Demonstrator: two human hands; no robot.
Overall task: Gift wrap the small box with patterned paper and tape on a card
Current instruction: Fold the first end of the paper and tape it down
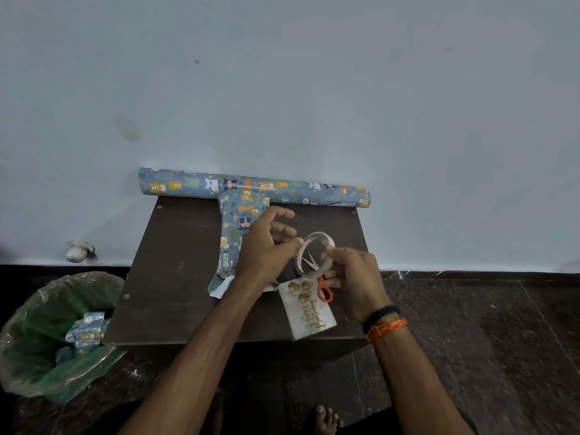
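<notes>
A clear tape roll [314,255] is held up over the small dark table [175,277]. My right hand [354,277] grips its right rim. My left hand [266,246] pinches at the roll's left edge. Orange-handled scissors [323,288] lie under the roll, blades seen through its ring. A white greeting card [309,312] with gold balls and gold writing lies at the table's front. A strip of blue animal-patterned paper [233,233] lies behind my left hand, partly covered by it. The paper roll [254,186] lies along the wall. No box shows.
A bin lined with a green bag [47,337] stands left of the table, with paper scraps inside. A white object [77,251] sits at the wall's base. Dark tiled floor [486,340] surrounds the table. A bare foot [326,419] shows below.
</notes>
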